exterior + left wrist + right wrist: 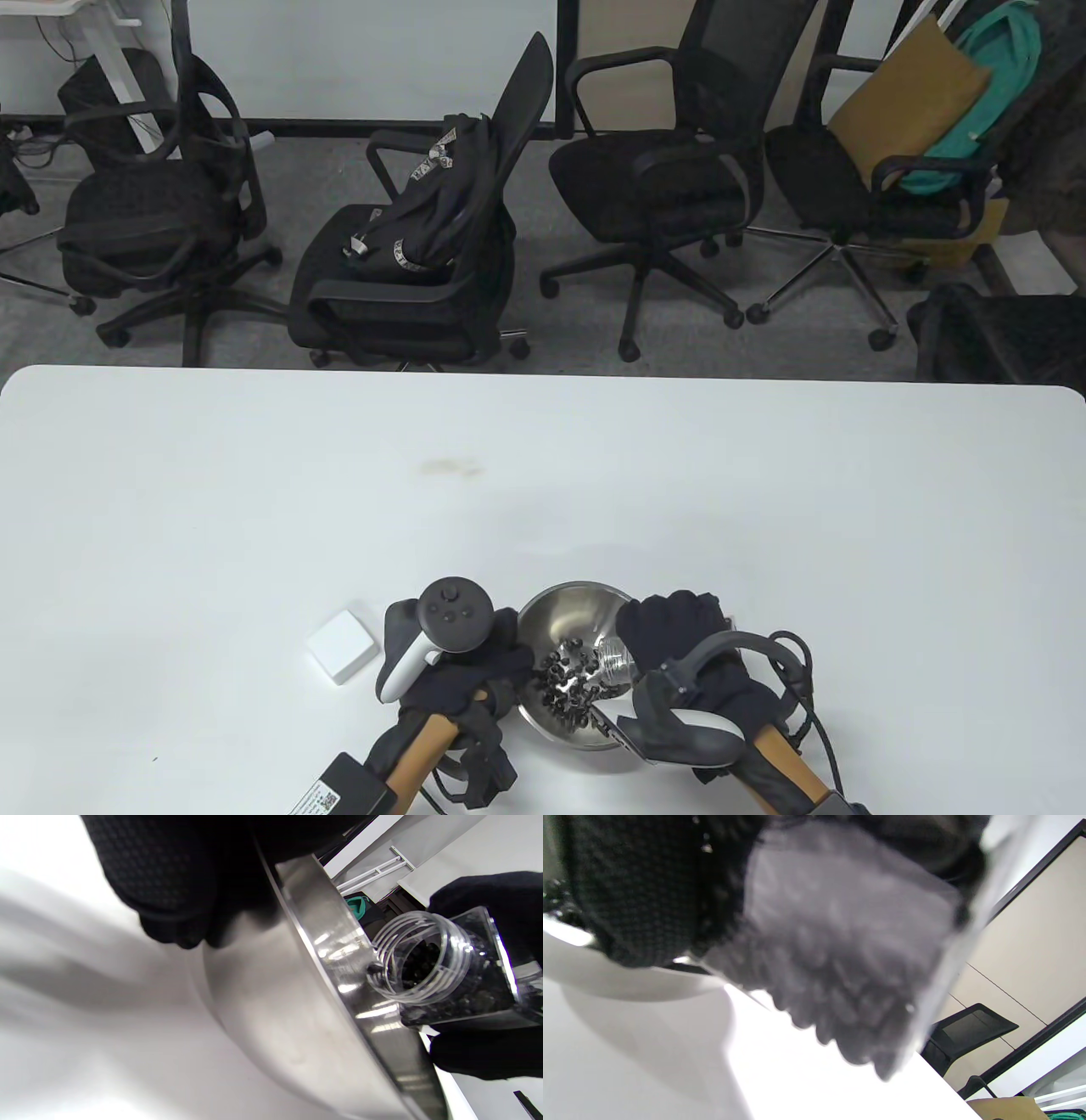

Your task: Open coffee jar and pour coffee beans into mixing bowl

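Fingers [178, 899] of the left hand [462, 671] press against the outer wall of the steel mixing bowl [585, 598], gripping it at its left rim. Just left of that hand a small white box [342, 649] lies on the white surface [543, 475]. Right of those fingers, the right hand [679, 641] grips the clear coffee jar [458, 971], lidless and tipped with its threaded mouth over the bowl's rim. Coffee beans [568, 679] lie piled inside the bowl.
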The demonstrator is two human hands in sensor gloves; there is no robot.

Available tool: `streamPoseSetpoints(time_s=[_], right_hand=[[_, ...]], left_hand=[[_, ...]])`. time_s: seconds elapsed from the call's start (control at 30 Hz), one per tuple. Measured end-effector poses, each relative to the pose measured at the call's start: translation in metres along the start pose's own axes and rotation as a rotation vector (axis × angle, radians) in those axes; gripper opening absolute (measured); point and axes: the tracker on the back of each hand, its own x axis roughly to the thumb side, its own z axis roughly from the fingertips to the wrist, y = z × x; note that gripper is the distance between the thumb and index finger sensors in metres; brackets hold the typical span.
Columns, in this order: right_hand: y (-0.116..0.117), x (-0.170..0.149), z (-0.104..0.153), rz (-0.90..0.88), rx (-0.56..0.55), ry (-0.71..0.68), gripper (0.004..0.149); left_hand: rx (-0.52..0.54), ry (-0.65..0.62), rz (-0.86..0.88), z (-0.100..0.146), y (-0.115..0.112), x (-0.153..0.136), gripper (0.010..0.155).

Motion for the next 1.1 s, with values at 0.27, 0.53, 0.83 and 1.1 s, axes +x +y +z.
streamPoseSetpoints(time_s=[0.27,0.53,0.83,1.1], right_hand=[[0.011,-0.025,0.014,-0.311,-0.085,0.089,0.096],[0.035,-0.058,0.038,-0.664,-0.191,0.230,0.095],[0.077,-0.068,0.063,-1.058,-0.337,0.328,0.095],[0.091,-0.064,0.066,-1.189,-0.348,0.317,0.096]], left_hand=[[0.001,-0.004,0.017,0.001,0.002,-0.001,0.045],[0.006,0.007,0.044,0.001,0.006,-0.006,0.045],[0.039,0.030,0.086,0.003,0.014,-0.016,0.046],[0.099,0.075,0.130,0.002,0.021,-0.026,0.046]])
